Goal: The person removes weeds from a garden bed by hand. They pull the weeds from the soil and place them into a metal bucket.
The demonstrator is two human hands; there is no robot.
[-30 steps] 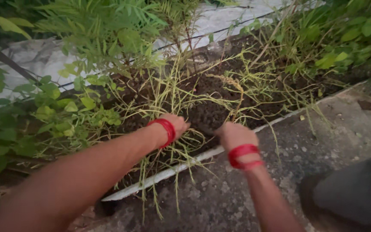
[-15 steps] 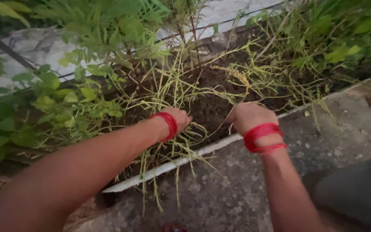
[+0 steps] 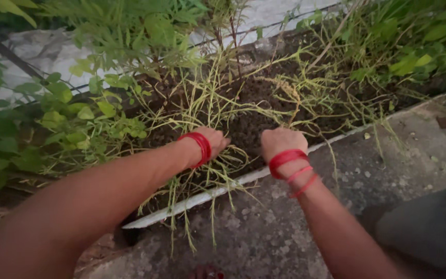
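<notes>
Along the near edge of the soil bed (image 3: 254, 129), where a pale border strip (image 3: 202, 199) divides the dark earth from the rough concrete ground (image 3: 285, 227), both hands work among a clump of thin, pale green grassy weeds (image 3: 207, 103). The left hand (image 3: 213, 140) lies low on the bed just inside the strip, with a red thread band (image 3: 198, 148) wound around its wrist. Its fingers curl down into the base of the clump, closed around a bunch of stalks; the blades fan upward behind the knuckles and trail forward beneath the palm, some spilling over the strip onto the concrete. The fingertips themselves are buried among the stems and cannot be seen.

Just beside it, toward the right end of the strip, the right hand (image 3: 281, 140) is bunched into a fist, knuckles facing the soil, several loops of red thread (image 3: 290, 165) circling its wrist. A long, bending stalk (image 3: 291, 101) rises from the top of that fist toward the middle of the bed, so the fingers appear clamped on it, though they are hidden behind the back of the hand.

Broad-leaved green plants (image 3: 78, 124) crowd the left end of the bed, and more foliage (image 3: 419, 46) fills the far right corner. A dark shape (image 3: 429, 232) sits on the concrete at the near right.
</notes>
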